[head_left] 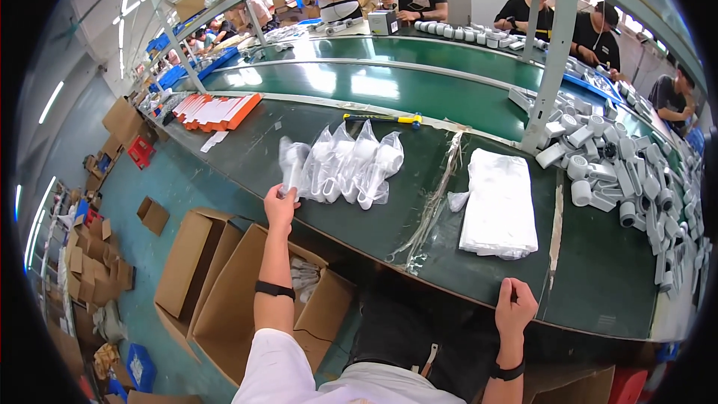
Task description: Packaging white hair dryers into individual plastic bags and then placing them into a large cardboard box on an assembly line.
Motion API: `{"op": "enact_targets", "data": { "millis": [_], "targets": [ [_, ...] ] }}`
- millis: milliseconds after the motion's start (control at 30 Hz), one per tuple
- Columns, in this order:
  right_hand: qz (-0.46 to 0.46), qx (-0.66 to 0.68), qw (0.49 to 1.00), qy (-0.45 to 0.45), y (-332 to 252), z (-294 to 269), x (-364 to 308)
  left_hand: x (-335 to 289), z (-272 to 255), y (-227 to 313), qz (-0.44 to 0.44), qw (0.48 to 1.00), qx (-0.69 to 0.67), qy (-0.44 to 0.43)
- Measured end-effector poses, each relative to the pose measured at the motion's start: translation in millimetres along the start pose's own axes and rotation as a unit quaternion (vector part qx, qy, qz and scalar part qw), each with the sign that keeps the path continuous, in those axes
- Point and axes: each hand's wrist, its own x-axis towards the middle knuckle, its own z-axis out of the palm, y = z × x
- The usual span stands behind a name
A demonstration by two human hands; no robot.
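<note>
Between the fingers of my left hand [282,208] is the handle end of a grey round-headed device [292,164], smeared by motion; I cannot tell whether it is bagged. Just right of it, several similar pale devices in clear plastic bags [348,164] lie side by side on the dark green worktable [359,233]. My right hand [516,305] hovers at the table's front edge, fingers curled closed, with nothing visible in them. Beyond it lies a stack of white plastic bags [499,206].
A heap of unbagged grey devices [598,150] covers the table's right side. Orange flat pieces [217,111] lie far left; a yellow-and-black tool [383,119] lies behind the bagged row. An open carton [247,292] stands below on the left. A metal post [555,60] rises at right. Co-workers sit across the green conveyor [359,78].
</note>
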Motion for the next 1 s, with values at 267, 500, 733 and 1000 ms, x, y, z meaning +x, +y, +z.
{"op": "enact_targets", "data": {
  "millis": [267, 500, 733, 1000],
  "targets": [
    [-0.010, -0.006, 1.000, 0.003, -1.8, 0.2, -0.1, 12.4, -30.5, 7.2, 0.033, 0.999, -0.010, -0.004],
    [-0.026, -0.023, 0.999, 0.010, 0.5, 0.7, 0.3, 11.3, -25.2, 2.8, 0.084, 0.993, 0.052, -0.070],
    [-0.014, -0.029, 0.999, -0.010, -2.6, -2.2, -3.8, 5.5, -27.6, 15.4, 0.167, 0.947, 0.270, 0.053],
    [-0.056, -0.043, 0.997, 0.014, -2.6, -2.2, 1.3, 0.4, -43.4, 4.5, 0.264, 0.935, 0.191, 0.141]
  ]
}}
